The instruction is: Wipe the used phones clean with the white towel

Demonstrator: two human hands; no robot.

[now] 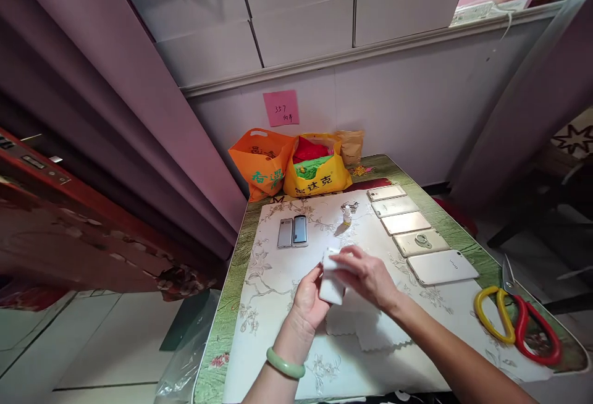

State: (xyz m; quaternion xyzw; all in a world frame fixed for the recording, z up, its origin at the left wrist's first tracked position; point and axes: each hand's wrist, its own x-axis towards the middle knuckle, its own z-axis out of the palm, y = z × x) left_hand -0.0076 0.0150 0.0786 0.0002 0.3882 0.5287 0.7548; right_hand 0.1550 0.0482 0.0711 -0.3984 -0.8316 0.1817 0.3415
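Observation:
My left hand [308, 298], a green bangle on its wrist, is closed around a white phone [330, 290] over the near middle of the table. A white cloth [332, 259] is pinched in my right hand [368, 273] and pressed against the phone's upper part. White cloths [384, 331] with wavy edges lie flat beneath my right forearm. A small spray bottle [347, 215] stands upright beyond my hands. To the left, a silver phone [284, 233] and a dark-screened phone [300, 231] lie side by side.
Several phones form a column along the right, the nearest a white phone [442, 267]. Scissors [514, 320] with yellow and red handles lie near the right edge. An orange bag [262, 163] and a stuffed yellow bag [319, 181] stand against the wall.

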